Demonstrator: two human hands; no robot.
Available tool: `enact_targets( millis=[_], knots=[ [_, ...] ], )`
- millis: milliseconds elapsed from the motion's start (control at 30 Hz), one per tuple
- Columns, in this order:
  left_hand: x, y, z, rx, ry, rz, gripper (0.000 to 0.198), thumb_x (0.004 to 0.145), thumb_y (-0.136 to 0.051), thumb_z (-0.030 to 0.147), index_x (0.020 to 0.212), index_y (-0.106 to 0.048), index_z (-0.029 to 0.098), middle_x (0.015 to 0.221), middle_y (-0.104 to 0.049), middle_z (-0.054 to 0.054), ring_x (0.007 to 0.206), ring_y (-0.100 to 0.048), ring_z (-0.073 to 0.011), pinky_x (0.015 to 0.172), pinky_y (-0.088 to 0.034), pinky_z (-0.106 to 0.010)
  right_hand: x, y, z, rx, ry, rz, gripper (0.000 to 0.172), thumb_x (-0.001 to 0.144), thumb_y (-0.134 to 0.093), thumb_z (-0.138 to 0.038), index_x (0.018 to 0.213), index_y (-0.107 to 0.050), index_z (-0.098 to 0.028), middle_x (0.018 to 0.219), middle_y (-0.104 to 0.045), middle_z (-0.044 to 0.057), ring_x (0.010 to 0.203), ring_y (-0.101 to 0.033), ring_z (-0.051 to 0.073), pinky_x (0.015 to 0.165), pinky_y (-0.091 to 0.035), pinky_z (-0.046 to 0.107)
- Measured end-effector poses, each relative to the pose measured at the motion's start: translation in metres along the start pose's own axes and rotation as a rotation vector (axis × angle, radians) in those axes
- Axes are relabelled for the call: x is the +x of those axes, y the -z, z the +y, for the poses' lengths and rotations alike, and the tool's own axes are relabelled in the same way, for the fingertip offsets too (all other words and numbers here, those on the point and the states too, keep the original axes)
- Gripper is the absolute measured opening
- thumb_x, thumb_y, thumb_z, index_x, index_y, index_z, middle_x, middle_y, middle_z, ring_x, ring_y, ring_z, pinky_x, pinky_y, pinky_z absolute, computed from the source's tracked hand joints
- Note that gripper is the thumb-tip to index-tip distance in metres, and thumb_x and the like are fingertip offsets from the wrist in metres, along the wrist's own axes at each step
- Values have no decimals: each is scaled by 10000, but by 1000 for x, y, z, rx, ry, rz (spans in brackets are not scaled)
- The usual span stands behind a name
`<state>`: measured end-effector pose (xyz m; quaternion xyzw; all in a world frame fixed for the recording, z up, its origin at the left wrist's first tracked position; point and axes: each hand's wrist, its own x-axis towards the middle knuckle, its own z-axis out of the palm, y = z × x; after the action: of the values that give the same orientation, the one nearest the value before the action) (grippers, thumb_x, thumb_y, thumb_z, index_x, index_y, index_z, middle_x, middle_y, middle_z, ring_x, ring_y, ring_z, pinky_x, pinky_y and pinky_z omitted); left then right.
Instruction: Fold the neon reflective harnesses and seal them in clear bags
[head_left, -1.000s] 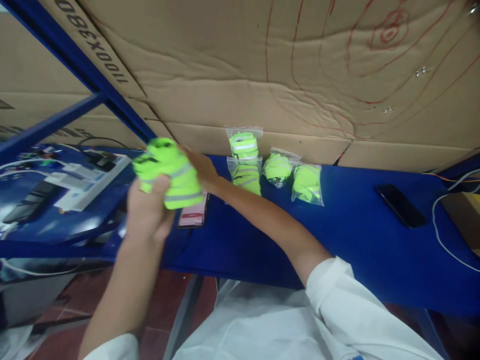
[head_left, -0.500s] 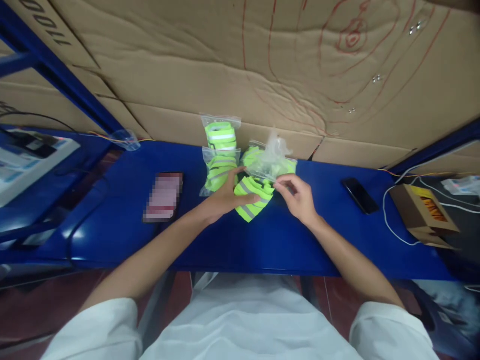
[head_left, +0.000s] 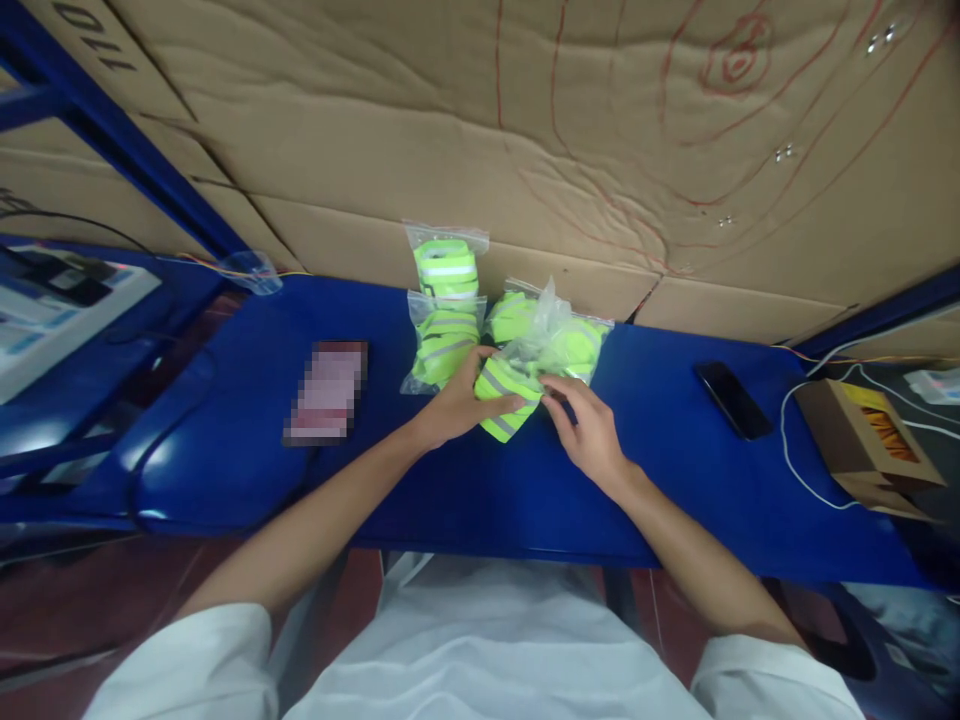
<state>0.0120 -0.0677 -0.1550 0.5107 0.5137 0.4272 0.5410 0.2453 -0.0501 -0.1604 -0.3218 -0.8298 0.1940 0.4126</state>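
A folded neon-yellow reflective vest [head_left: 504, 408] with grey stripes lies in my left hand [head_left: 459, 400], thumb across its front and fingers behind. A clear plastic bag [head_left: 553, 318] stands crumpled just beyond it, and its near edge meets the vest's upper end. At the vest's right edge, my right hand [head_left: 592, 430] pinches the bag's edge between thumb and fingers; the exact contact is small and partly hidden. Bagged vests [head_left: 446, 345] are stacked to the left of the held one. More bagged neon vests [head_left: 585, 342] lie behind the crumpled bag.
On the blue table [head_left: 450, 500], a phone with a blurred screen [head_left: 326, 392] lies left and a black phone [head_left: 733, 400] right. An open cardboard box [head_left: 855, 430] and white cable [head_left: 787, 440] are farther right. A clear cup [head_left: 259, 272] lies by the cardboard wall [head_left: 360, 150].
My right hand has moved slightly down and in along the vest's right edge. The crumpled bag sits lower over the vest's upper end. The camera view has shifted a little.
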Motion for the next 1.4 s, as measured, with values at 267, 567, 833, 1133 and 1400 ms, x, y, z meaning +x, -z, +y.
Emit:
enact_targets(
  millis=[267, 567, 833, 1133, 1400],
  knots=[
    [0, 7, 2, 90, -178, -12, 1118, 736, -950, 524, 1580, -255, 288, 1671, -328, -161, 1306, -612, -314, 1079, -575, -426, -5, 4, 3, -60, 82, -60, 477, 1085, -448, -124, 1491, -613, -311, 1366, -698, 102, 1272, -694, 230, 1085, -605, 419],
    [1, 8, -3, 193, -250, -76, 1047, 744, -946, 503, 1580, -373, 240, 1590, -481, -141, 1419, -536, -346, 1228, -444, -502, 2, 20, 2, -224, 221, 8, 409, 1047, -518, -53, 1379, -668, -238, 1239, -737, 109, 1156, -722, 235, 999, -608, 390],
    [3, 5, 2, 186, -199, 95, 653, 736, -909, 530, 1161, -548, 191, 1138, -617, -43, 1131, -618, -273, 981, -505, -394, -1, 3, -7, -208, 162, 59, 304, 1031, -658, -147, 1328, -644, -211, 1195, -725, 113, 1122, -724, 222, 984, -618, 372],
    [4, -5, -13, 126, -113, 183, 779, 634, -969, 514, 1124, -444, 211, 1154, -562, -47, 1127, -619, -267, 938, -551, -399, 0, -4, -5, -191, 139, 100, 167, 1045, -568, -94, 1139, -663, -195, 1051, -738, 74, 990, -735, 172, 887, -615, 305],
    [0, -18, -5, -83, -84, 177, 788, 640, -976, 487, 1133, -428, 211, 1165, -614, -57, 1172, -626, -276, 947, -564, -392, 5, 3, -8, -152, 150, 156, 152, 986, -609, -77, 1062, -650, -202, 949, -713, 26, 871, -702, 137, 798, -588, 262]
  ],
)
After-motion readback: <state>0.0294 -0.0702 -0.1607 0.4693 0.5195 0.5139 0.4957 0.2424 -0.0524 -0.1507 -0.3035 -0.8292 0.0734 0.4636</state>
